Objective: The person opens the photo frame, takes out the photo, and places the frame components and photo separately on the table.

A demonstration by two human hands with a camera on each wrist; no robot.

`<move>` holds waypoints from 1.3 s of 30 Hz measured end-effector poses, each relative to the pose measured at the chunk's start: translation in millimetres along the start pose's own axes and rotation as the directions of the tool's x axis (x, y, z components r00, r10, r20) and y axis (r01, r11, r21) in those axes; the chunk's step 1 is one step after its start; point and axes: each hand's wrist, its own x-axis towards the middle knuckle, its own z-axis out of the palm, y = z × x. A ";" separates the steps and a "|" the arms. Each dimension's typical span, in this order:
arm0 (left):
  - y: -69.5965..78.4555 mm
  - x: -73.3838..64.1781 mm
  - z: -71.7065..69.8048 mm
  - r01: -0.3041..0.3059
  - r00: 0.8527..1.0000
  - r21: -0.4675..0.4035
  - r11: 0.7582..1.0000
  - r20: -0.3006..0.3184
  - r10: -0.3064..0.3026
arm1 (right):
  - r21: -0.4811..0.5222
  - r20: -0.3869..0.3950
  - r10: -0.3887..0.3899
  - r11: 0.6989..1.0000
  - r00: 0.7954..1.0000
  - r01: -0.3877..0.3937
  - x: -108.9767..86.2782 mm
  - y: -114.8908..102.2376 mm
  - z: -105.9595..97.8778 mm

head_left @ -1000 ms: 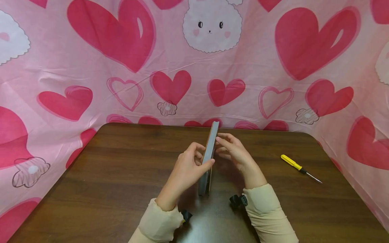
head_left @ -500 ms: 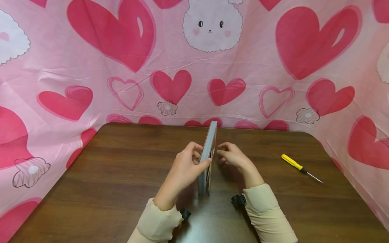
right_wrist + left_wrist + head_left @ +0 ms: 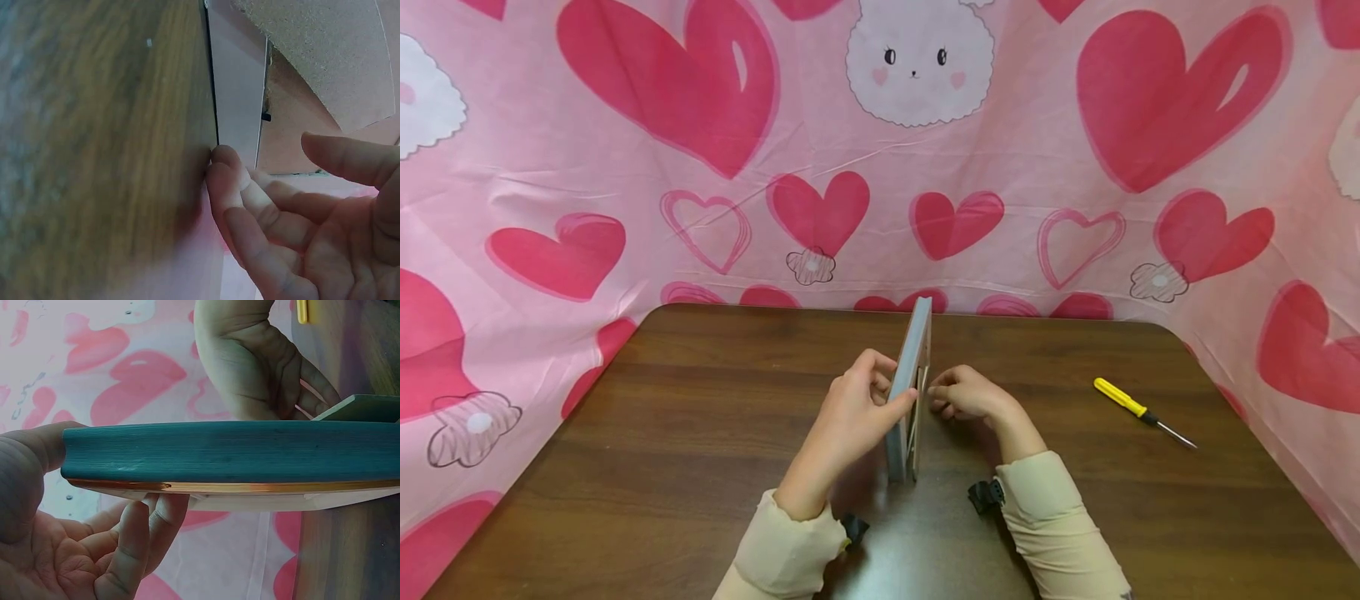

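Note:
A picture frame [image 3: 912, 354] stands on edge on the table in the head view, its narrow grey side upward. My left hand [image 3: 848, 408] grips it, thumb on the right face and fingers on the left. In the left wrist view the frame's side [image 3: 231, 453] looks blue-green, with a copper-coloured front edge. My right hand [image 3: 973, 393] is low beside the frame's back. The right wrist view shows its fingertips at the frame's border [image 3: 237, 81] near the tabletop, thumb apart. A support leg [image 3: 331, 56] sticks out at an angle from the brown backing board [image 3: 294, 125].
A yellow-handled screwdriver [image 3: 1138, 412] lies on the right of the dark wooden table [image 3: 700, 417]. Behind the table hangs a pink cloth [image 3: 820, 142] with hearts. A black wrist device [image 3: 985, 496] sits at the right sleeve.
My right hand has moved down and nearer along the frame's back, its fingers curling more. The frame has turned slightly, so more of its back and the leg shows. The left hand keeps its grip.

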 end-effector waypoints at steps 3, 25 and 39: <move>-0.1 0.4 -0.7 -0.001 1.000 -0.001 1.000 0.004 0.001 | -0.017 0.023 -0.002 1.000 1.000 0.002 -0.4 -0.6 -0.3; -4.3 3.2 -18.0 0.049 0.999 0.081 0.996 -0.021 -0.047 | -0.094 0.052 -0.083 0.992 0.995 0.088 -2.3 -3.9 4.0; -13.3 6.9 -36.3 0.133 0.991 0.157 0.979 -0.019 -0.132 | -0.113 0.061 -0.122 0.985 0.991 0.128 -1.8 -5.7 5.2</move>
